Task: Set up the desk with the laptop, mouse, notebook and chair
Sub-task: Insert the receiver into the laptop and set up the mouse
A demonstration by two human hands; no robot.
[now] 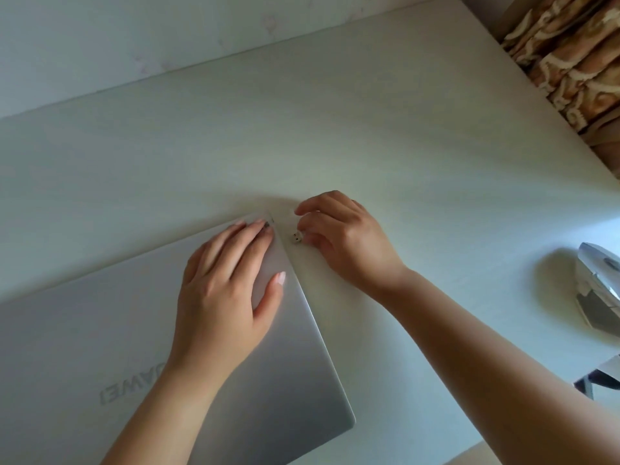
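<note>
A closed silver laptop (pixel 100 330) lies flat on the white desk (pixel 335 129), turned at an angle toward the lower left. My left hand (pixel 224 297) rests flat on its lid near the far right corner, fingers spread. My right hand (pixel 339 236) sits just beside that corner, fingertips pinching a tiny white plug (pixel 296 237) close to the laptop's side edge. A silver mouse (pixel 597 283) lies at the desk's right edge. No notebook or chair is in view.
A pale wall (pixel 134 35) runs along the desk's far edge. A brown patterned curtain (pixel 577 55) hangs at the upper right, beyond the desk's right side. A dark object (pixel 600 380) shows at the lower right edge.
</note>
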